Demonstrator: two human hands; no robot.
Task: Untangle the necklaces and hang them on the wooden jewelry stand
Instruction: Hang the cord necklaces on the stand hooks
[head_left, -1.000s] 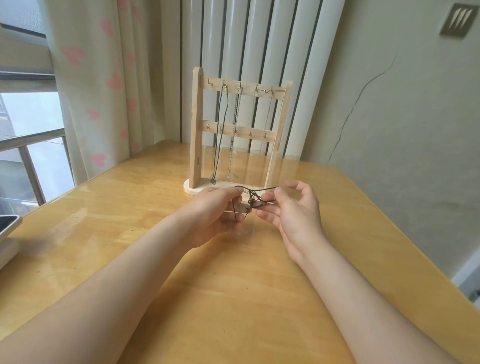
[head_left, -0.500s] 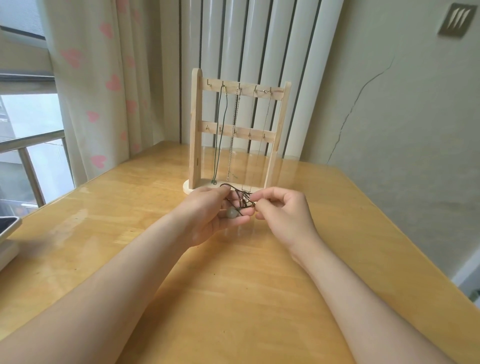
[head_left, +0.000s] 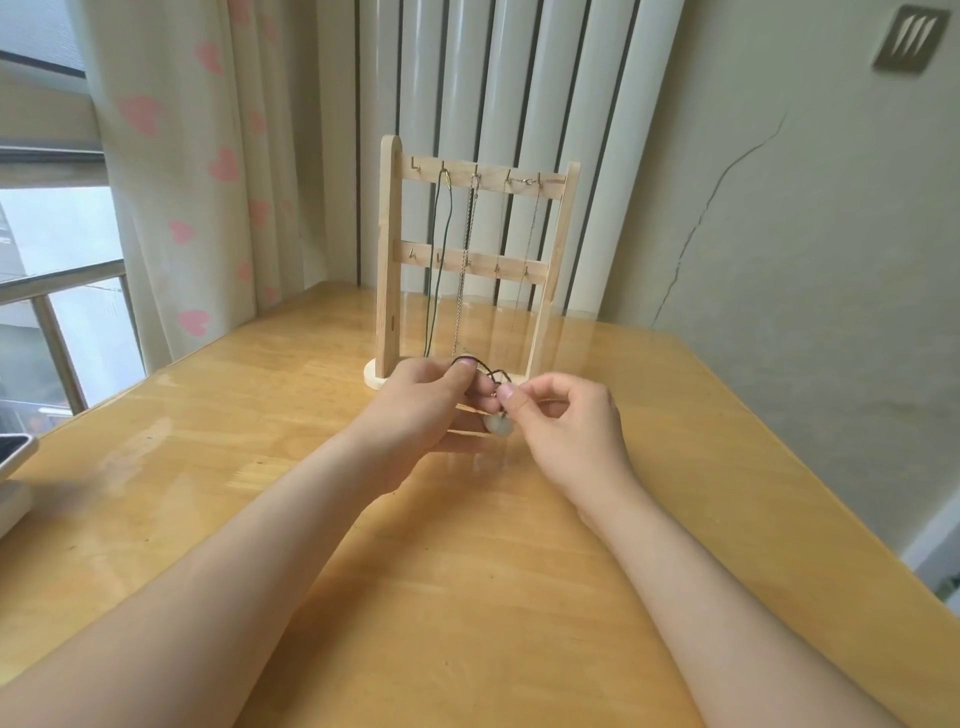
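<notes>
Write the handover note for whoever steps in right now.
Left hand: pinches the dark cord necklace.
Right hand: pinches the same cord near its pale pendant, above the table.
Done: three necklaces hang from the top bar of the wooden stand: green cord, silver chain, thin chain.
To do: untangle the held cord and hang it; the leftmost top hook looks free.

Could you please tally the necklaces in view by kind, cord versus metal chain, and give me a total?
Cord necklaces: 2 (dark green cord on the stand; dark cord with pale pendant held by the left hand and right hand)
Chain necklaces: 2 (silver chain and thin chain, both on the stand)
Total: 4
</notes>
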